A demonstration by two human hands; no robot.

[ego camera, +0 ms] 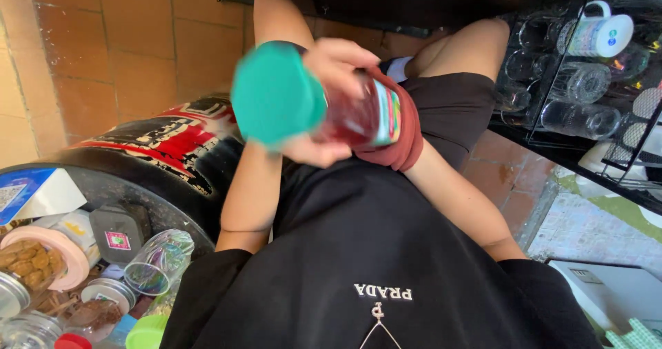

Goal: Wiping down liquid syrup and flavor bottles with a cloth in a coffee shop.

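Observation:
I hold a jar (358,118) of dark red contents sideways over my lap, with its big teal lid (276,94) pointing at the camera and blurred. My left hand (334,59) wraps the jar just behind the lid, fingers over the top and thumb underneath. A reddish-brown cloth (403,132) covers the jar's base. My right hand (419,163) is under that cloth, and only its wrist and forearm show. I wear a black shirt and black shorts, and my bare knees are above the jar.
A black round tub (172,163) with red and white graphics stands at the left, holding a cookie jar (27,263), small lidded jars and a clear cup (155,263). A wire rack (552,80) of drinking glasses and a white mug (603,35) is at the right. The floor is terracotta tile.

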